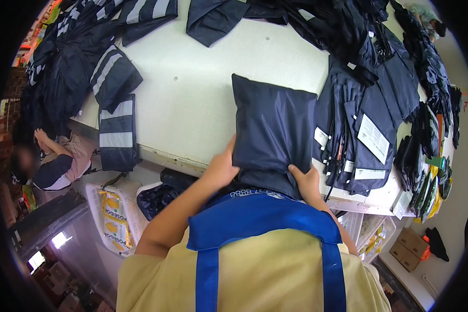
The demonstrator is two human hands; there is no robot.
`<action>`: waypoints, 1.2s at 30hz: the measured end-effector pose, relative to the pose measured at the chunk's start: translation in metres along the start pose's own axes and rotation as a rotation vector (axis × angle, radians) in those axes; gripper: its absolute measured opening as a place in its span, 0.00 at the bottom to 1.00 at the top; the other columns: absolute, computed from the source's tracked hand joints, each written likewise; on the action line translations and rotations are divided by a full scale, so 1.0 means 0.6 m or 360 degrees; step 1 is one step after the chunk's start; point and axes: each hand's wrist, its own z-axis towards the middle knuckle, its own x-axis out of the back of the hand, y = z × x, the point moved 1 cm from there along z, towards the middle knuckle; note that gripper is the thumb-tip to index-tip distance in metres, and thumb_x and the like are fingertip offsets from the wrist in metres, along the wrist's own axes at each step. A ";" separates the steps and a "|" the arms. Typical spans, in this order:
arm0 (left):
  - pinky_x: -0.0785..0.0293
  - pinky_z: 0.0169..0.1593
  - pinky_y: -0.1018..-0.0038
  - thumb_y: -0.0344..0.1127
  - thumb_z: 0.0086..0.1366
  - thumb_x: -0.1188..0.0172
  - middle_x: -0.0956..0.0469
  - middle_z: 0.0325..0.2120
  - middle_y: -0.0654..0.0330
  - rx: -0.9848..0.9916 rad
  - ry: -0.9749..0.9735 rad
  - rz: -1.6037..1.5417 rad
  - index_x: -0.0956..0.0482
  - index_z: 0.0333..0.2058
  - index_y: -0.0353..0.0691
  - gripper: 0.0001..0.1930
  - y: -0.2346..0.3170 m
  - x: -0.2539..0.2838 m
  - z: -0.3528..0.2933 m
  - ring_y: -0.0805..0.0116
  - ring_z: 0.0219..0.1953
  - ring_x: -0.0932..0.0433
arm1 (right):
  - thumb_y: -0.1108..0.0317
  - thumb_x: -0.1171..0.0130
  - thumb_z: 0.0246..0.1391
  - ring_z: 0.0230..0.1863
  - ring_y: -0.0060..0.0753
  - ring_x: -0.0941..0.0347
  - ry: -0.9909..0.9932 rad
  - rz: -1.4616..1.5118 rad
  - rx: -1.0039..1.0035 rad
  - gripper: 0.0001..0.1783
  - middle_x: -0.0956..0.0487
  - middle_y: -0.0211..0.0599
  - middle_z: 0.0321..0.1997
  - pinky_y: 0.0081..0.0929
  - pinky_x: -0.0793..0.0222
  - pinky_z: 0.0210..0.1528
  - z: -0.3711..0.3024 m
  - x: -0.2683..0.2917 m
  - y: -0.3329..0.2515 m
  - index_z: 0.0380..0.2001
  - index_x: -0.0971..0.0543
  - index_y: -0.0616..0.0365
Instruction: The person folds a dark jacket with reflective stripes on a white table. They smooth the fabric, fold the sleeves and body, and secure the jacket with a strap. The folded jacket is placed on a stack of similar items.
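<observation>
A dark, slightly shiny fabric bundle (275, 127), folded into a neat near-square, lies at the table's front edge before me. Whether it is a folded garment or a pouch, I cannot tell. My left hand (224, 165) grips its lower left side, the fingers hidden beneath. At the lower right corner, my right hand (308, 183) presses its thumb on top, with the other fingers out of sight under the fabric. A narrower flap of the same cloth hangs at the near end, against my blue apron (265, 216).
Right of the bundle lie flat black garments (372, 140) with white paper labels. More black clothing with grey stripes (114, 125) is heaped on the left of the white table (182, 109). A seated person (57, 161) is at far left. Cardboard boxes (405, 249) stand lower right.
</observation>
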 end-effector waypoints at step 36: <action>0.29 0.48 0.69 0.53 0.66 0.51 0.22 0.40 0.46 -0.0072 -0.0218 -0.0773 0.27 0.48 0.29 0.28 0.009 0.058 0.148 0.60 0.43 0.23 | 0.48 0.26 0.29 0.58 0.50 0.37 -0.0625 -0.0606 0.0852 0.45 0.30 0.51 0.52 0.40 0.41 0.60 0.193 -0.106 -0.231 0.51 0.29 0.61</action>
